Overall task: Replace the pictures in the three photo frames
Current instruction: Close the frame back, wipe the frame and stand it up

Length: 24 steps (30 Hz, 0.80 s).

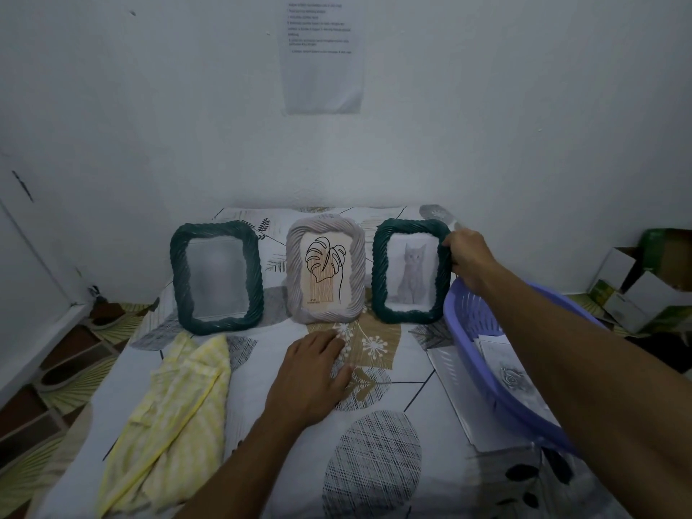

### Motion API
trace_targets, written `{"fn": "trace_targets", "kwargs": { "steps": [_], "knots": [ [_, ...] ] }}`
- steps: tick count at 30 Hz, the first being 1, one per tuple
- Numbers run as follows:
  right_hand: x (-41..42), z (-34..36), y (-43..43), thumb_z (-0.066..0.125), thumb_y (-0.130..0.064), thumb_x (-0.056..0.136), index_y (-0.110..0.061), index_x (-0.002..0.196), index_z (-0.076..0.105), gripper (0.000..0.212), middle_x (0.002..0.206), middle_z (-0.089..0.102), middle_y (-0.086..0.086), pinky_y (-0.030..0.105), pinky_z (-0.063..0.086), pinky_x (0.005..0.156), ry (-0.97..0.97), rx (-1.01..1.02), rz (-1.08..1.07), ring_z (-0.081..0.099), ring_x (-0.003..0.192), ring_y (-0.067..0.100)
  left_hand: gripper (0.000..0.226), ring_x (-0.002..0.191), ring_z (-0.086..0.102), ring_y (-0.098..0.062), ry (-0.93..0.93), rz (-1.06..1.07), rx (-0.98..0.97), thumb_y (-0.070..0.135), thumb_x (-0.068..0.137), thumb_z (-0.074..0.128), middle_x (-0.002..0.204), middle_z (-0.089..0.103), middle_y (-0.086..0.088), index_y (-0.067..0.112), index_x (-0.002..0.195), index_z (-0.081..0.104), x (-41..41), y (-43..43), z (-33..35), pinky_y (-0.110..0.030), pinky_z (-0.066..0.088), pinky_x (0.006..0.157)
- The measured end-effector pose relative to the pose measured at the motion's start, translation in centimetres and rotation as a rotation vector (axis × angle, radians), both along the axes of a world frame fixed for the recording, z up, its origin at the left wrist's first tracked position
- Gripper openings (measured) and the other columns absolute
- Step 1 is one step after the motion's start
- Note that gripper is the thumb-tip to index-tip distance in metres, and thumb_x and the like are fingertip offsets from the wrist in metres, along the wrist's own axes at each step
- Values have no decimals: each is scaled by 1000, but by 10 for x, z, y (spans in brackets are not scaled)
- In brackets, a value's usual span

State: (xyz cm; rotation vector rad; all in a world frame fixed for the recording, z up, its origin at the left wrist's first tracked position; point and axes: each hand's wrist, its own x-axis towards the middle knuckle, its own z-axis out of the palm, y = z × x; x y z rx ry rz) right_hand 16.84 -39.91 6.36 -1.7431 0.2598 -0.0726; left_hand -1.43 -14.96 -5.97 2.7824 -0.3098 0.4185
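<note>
Three frames stand in a row at mid-picture on a leaf-patterned sheet (258,383), backed by a white wall (149,106) with a printed paper (322,61) at top centre. My right hand (468,256) grasps the right edge of the right frame (410,312), which shows a cat. My left hand (314,372) lies flat and relaxed on the sheet below the middle frame (325,312). The left frame (215,324) looks blurred. A yellow cloth (168,406) lies lower left, a purple basket (464,316) at right, and boxes (636,286) at the far right.
</note>
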Motion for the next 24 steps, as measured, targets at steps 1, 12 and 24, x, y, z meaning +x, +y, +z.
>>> {"fn": "trace_targets", "kwargs": {
  "steps": [1, 12, 24],
  "knots": [
    [-3, 1, 1, 49, -10, 81, -14, 88, 56, 11, 91, 56, 11, 37, 42, 69, -13, -24, 6, 50, 82, 25, 59, 130, 40, -13, 2, 0, 1, 56, 91, 29, 142, 47, 4, 22, 134, 50, 0, 0, 0, -36, 31, 112],
    [-71, -6, 36, 55, -7, 87, -9, 128, 47, 42, 141, 36, 10, 24, 30, 100, -487, -614, 25, 37, 129, 25, 54, 118, 50, -17, -16, 95, 73, 55, 88, 34, 130, 56, 3, 22, 123, 57, -6, -2, 4, -38, 38, 101],
    [-89, -6, 29, 51, 6, 83, -13, 126, 44, 47, 127, 47, 15, 39, 47, 80, -434, -806, 89, 51, 107, 33, 85, 144, 21, -19, 195, -54, 37, 68, 82, 12, 158, 24, -2, 19, 149, 29, -21, 19, 9, -31, 11, 116]
  ]
}}
